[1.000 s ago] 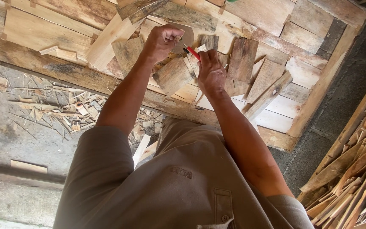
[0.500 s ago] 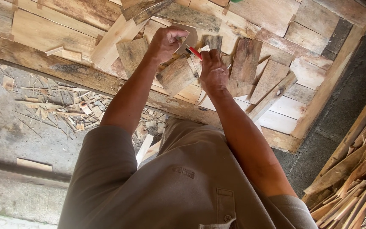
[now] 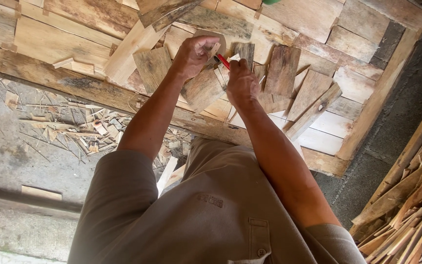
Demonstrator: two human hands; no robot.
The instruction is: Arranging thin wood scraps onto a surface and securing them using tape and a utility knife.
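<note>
My left hand (image 3: pixel 195 55) grips a small light wooden piece (image 3: pixel 214 50) over a heap of loose wood offcuts (image 3: pixel 279 73) on a rough plank workbench (image 3: pixel 59 44). My right hand (image 3: pixel 241 83) is closed around a red pencil (image 3: pixel 222 61), whose tip meets the small piece in my left hand. Both hands are close together, almost touching, above a slanted grey board (image 3: pixel 202 89). My forearms reach out from grey-brown short sleeves.
The bench's thick front beam (image 3: pixel 89 88) runs diagonally below my hands. Wood chips and splinters (image 3: pixel 69 129) litter the concrete floor at left. A stack of thin wooden strips (image 3: pixel 411 205) leans at the lower right. A flat offcut (image 3: pixel 41 193) lies on the floor.
Both hands stayed together over the offcuts; the left hand's grip on the small piece shifted slightly. The view moved a little.
</note>
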